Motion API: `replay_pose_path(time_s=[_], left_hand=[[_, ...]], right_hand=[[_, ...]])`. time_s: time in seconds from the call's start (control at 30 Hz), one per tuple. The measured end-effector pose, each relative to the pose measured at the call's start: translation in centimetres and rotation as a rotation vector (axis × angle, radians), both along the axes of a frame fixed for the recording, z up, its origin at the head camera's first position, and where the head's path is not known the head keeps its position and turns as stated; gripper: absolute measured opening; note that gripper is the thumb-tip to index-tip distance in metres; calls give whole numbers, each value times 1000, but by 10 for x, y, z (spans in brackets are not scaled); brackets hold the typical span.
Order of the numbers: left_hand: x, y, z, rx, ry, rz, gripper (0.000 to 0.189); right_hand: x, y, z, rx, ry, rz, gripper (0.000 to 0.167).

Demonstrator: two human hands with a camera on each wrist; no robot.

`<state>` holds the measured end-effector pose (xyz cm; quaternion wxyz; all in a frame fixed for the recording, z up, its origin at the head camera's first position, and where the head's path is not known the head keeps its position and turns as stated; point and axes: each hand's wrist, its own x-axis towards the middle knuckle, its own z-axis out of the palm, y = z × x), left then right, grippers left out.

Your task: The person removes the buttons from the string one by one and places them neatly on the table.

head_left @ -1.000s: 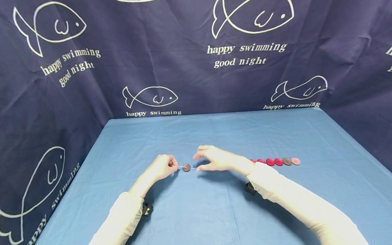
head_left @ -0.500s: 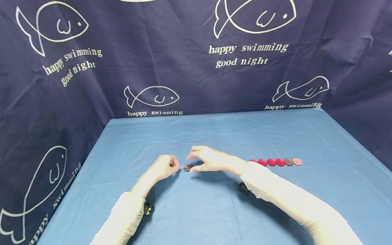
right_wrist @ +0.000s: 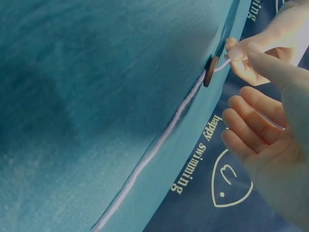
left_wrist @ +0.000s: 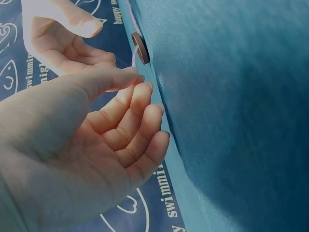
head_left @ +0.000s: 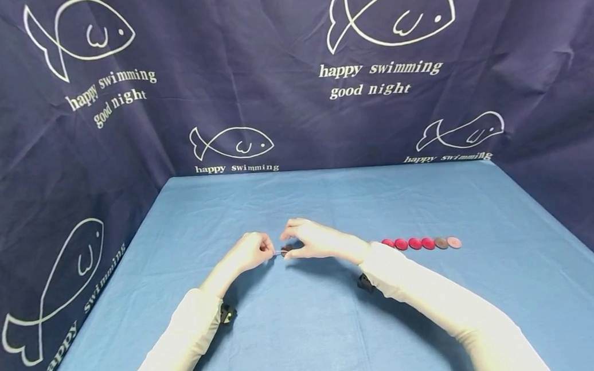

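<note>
My left hand (head_left: 252, 250) pinches the end of a thin lilac cord (right_wrist: 159, 140) between thumb and forefinger. A round brown button (right_wrist: 210, 71) is threaded on this cord, standing on its edge just beyond the pinching fingertips in both wrist views. From the button, the cord trails across the blue cloth to the lower left of the right wrist view. My right hand (head_left: 318, 238) hovers beside the button with thumb and fingers parted and loosely bent. It partly covers the button in the head view, and no grip on it shows.
On the blue-covered table (head_left: 307, 334), a row of flat buttons lies right of my right hand: several red buttons (head_left: 415, 244), a brown button (head_left: 441, 243) and a pink button (head_left: 454, 243). My right forearm crosses in front of its left end. A navy curtain (head_left: 290, 82) hangs behind.
My right hand has moved left along the cord to the button, its fingers coming off the cord. The left hand keeps its pinch and has hardly moved.
</note>
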<state>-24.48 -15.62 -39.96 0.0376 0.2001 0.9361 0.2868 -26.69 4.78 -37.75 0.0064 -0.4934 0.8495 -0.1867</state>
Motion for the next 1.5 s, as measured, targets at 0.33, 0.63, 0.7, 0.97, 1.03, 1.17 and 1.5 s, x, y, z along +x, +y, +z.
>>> replay_pose_path(time_s=[0.33,0.63,0.7,0.97,1.03,1.17,1.5], left_hand=[[0,0,0,-9,-4,-9,8],[-1,-1,-1,-4,31,-17,6],[-1,-1,-1,-5,37,-18,6],[0,-2,0,-6,40,-13,7],[0,-3,0,-7,38,-11,7],[0,-3,0,-4,40,-11,7],[0,-3,-1,1,36,-7,7]], right_hand=[[-1,-3,-8,-6,-11,12,35],[-2,-5,-13,2,2,28,31],[-3,-5,-14,-1,6,30,31],[-5,-7,-16,4,15,29,28],[-5,-7,-17,12,14,27,28],[-5,-6,-17,21,-2,18,27],[-5,-8,-18,26,-7,10,23]])
